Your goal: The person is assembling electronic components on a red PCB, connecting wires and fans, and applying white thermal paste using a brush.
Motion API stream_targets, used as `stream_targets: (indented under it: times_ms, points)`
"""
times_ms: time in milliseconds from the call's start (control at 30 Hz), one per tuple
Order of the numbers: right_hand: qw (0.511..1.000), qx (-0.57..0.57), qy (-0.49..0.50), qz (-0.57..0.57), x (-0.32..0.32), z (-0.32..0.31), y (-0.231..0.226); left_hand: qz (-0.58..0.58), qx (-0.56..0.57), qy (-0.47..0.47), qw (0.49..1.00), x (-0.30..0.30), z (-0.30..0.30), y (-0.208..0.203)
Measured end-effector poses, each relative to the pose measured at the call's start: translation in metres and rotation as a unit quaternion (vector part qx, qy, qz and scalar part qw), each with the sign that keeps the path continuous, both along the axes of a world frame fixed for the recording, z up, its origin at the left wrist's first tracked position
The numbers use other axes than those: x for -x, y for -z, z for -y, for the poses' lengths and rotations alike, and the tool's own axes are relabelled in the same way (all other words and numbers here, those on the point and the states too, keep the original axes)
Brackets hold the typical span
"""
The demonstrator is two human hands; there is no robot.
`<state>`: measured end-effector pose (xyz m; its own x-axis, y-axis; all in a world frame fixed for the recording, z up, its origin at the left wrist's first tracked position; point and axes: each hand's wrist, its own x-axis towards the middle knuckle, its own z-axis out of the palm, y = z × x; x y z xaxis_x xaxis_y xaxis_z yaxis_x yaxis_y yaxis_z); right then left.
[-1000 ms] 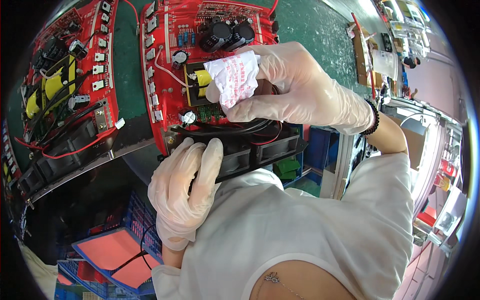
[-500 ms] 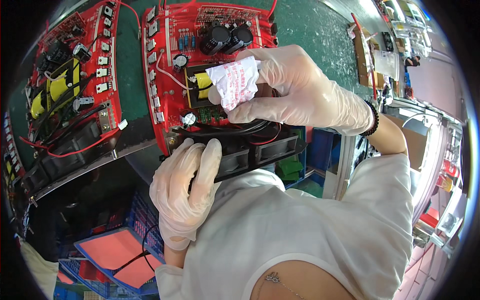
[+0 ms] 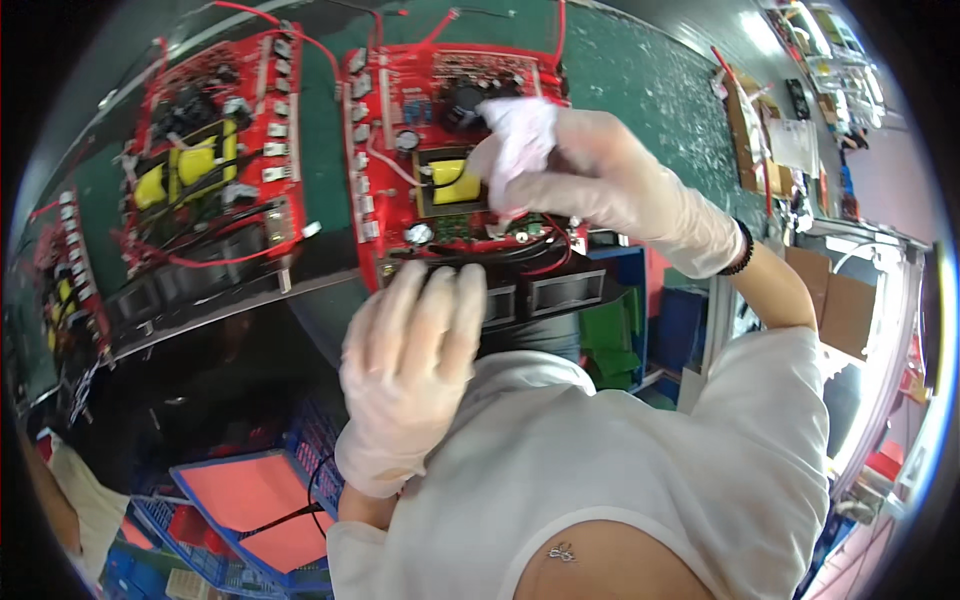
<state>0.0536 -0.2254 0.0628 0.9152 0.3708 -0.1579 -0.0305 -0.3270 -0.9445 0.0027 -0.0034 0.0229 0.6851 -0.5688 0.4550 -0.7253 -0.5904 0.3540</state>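
Observation:
A crumpled white paper packet (image 3: 525, 140) with pink print is pinched in my gloved right hand (image 3: 610, 185), held above a red circuit board (image 3: 400, 205). Under and beside the packet are the board's yellow-wound transformer (image 3: 457, 181) and black capacitors (image 3: 462, 108). Along the board's near edge runs a row of black fans (image 3: 567, 291). My gloved left hand (image 3: 405, 375) is at that edge with its fingers stretched out and slightly blurred, nothing visible in them. Whether its fingertips touch the fan housing I cannot tell. My right hand covers part of the board's right side.
A second red board (image 3: 280, 105) lies to the left, and another (image 3: 85, 260) sits at the far left. Blue baskets (image 3: 310, 440) with pink sheets (image 3: 250, 490) stand below the bench. Another person's sleeve (image 3: 85, 500) shows at lower left. Cardboard boxes (image 3: 745, 125) are at the right.
My left hand has loosened from its curl around the fan edge and its fingers have straightened. The packet has turned within my right hand. The boards now appear farther right in view.

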Motion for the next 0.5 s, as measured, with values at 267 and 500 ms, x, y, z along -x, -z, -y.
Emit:
stream_targets:
  times_ms: [267,500]
  points:
    - [0.865,-0.423,0.241,-0.118,0.006,0.043,-0.011,0.097,-0.139,0.022,0.985,-0.005,0.019,0.002]
    - [0.839,-0.183,0.409,0.308,0.029,0.051,-0.075,0.154,-0.122,0.089,0.976,-0.021,0.008,-0.003]
